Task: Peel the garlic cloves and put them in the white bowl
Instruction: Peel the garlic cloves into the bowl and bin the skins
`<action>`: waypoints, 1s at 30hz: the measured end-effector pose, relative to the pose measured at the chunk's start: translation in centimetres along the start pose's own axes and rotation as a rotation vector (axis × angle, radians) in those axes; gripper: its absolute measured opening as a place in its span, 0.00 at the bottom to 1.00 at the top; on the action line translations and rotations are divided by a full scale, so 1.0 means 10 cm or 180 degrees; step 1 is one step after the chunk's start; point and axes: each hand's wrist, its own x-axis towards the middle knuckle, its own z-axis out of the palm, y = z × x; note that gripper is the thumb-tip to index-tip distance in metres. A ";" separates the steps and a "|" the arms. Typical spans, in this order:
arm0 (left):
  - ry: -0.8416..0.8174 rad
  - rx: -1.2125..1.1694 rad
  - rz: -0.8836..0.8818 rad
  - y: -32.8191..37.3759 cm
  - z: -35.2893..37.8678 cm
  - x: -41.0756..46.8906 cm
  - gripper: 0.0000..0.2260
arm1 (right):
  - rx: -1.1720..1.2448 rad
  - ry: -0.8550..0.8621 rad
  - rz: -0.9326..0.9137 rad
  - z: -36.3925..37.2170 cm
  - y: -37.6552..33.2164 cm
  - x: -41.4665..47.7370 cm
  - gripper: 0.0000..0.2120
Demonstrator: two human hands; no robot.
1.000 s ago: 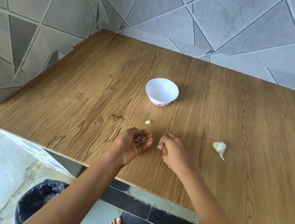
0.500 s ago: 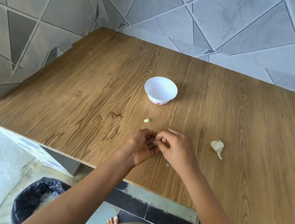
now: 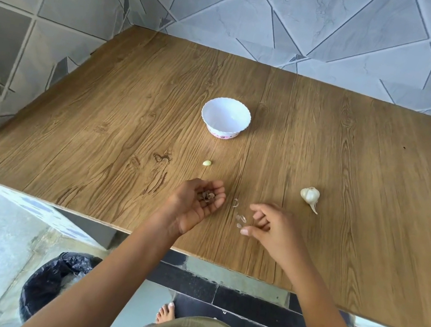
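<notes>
A white bowl stands on the wooden table and looks empty. One peeled, pale yellow clove lies in front of it. A garlic bulb lies to the right. My left hand is palm up near the front edge, fingers curled around a small heap of brownish garlic skins. My right hand hovers just right of it with spread, relaxed fingers and holds nothing. A few loose skin flakes lie on the table between the hands.
Tiled walls close in the table at the back and left. Below the front edge, on the floor, stands a bin with a black liner. My bare foot is beside it.
Half a second ago both hands met over the left palm. My right hand has since pulled away to the right and opened. Skin flakes now show on the table between the hands.
</notes>
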 end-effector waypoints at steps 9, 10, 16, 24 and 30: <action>0.0062 -0.0104 0.0089 -0.01 -0.07 -0.05 0.13 | 0.0050 0.0270 -0.0027 0.12 -0.16 0.31 0.18; 0.0068 -0.0117 0.0100 0.00 -0.08 -0.06 0.13 | 0.0040 0.0272 -0.0006 0.11 -0.16 0.33 0.19; 0.0108 -0.0192 0.0200 0.04 -0.11 -0.09 0.13 | -0.0176 -0.0129 -0.0062 0.08 -0.18 0.26 0.29; 0.0121 -0.0232 0.0188 0.04 -0.15 -0.07 0.12 | -0.0551 -0.0076 -0.0561 0.13 -0.23 0.42 0.12; 0.0120 -0.0234 0.0196 0.05 -0.17 -0.05 0.12 | -0.0711 -0.0189 -0.0984 0.01 -0.07 0.27 0.08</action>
